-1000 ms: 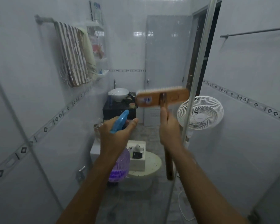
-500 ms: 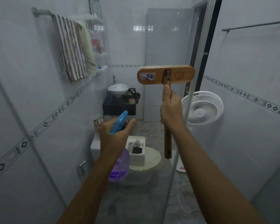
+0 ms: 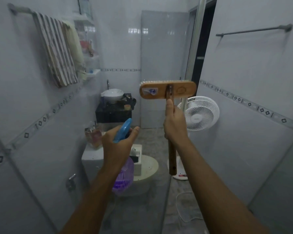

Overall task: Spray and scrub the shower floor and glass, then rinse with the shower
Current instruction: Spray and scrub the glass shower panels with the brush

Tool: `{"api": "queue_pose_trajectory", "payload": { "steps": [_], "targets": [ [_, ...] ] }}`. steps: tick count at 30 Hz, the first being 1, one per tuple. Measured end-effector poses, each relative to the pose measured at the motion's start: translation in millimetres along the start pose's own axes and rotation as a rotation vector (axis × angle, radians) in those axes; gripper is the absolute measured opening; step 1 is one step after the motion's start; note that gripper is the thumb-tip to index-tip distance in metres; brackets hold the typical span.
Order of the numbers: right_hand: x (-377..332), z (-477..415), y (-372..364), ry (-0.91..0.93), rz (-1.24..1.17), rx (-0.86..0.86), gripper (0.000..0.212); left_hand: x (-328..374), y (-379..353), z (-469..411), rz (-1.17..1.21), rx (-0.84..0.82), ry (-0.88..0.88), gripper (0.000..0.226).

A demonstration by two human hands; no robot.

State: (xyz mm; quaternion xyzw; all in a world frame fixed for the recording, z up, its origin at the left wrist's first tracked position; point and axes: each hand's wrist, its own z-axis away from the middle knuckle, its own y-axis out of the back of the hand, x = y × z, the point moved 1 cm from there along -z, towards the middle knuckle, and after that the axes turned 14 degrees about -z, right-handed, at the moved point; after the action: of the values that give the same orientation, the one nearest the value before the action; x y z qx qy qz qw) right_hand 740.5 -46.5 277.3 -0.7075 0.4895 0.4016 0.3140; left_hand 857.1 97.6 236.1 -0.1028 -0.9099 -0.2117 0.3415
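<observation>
Gripping the scrub brush (image 3: pixel 167 90) by its handle, my right hand (image 3: pixel 175 123) holds the head just above my fist; the glass edge (image 3: pixel 194 48) runs just right of it; lower left, my left hand (image 3: pixel 118 144) clasps the spray bottle (image 3: pixel 123 176), arms outstretched.

Noting smooth, varnished wood on the tan long-handled scrub brush (image 3: pixel 181 90), with a torn paper label (image 3: pixel 150 91) sticking to its head. Noting translucent purple plastic in the round spray bottle (image 3: pixel 123 179), topped by glossy blue plastic. Noting glossy white wall tiles (image 3: pixel 243 73), a striped cloth towel (image 3: pixel 56 53), and a dull grey metal rail (image 3: pixel 252 32).
</observation>
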Motion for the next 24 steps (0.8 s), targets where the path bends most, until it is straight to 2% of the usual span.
{"api": "queue_pose_trajectory", "payload": {
  "steps": [2, 4, 9, 11, 13, 19, 21, 24],
  "targets": [
    [-17.9, -20.5, 1.5, 0.074, 0.04, 0.022, 0.045, 2.6, -6.6, -2.1, 0.014, -0.011, 0.019, 0.011],
    [-9.1, -18.8, 3.4, 0.08, 0.031, 0.002, 0.047, 5.0, -11.9, -3.4, 0.027, -0.02, 0.034, 0.011],
    [90.5, 57.4, 11.2, -0.07, 0.023, -0.015, 0.054, -1.2, -16.9, -5.3, 0.02, -0.047, 0.047, 0.01],
    [112.6, 75.8, 8.7, -0.128, 0.019, -0.01, 0.065, -5.5, -17.6, -6.1, 0.011, -0.039, 0.047, 0.009],
    [101.8, 66.2, 4.9, -0.145, -0.005, -0.012, 0.069, -4.3, -17.6, -6.7, 0.001, -0.024, 0.048, 0.01],
    [-9.2, -12.6, -6.3, 0.057, -0.026, -0.071, 0.043, 5.5, -13.3, -15.9, 0.019, 0.018, 0.057, 0.029],
    [-6.3, -11.7, -6.9, 0.078, 0.017, -0.091, 0.041, 6.0, -12.9, -17.0, 0.01, 0.019, 0.075, 0.027],
    [44.5, 28.1, -1.1, -0.017, 0.033, -0.093, 0.047, 6.0, -15.2, -13.9, -0.013, 0.014, 0.031, 0.013]
  ]
}}
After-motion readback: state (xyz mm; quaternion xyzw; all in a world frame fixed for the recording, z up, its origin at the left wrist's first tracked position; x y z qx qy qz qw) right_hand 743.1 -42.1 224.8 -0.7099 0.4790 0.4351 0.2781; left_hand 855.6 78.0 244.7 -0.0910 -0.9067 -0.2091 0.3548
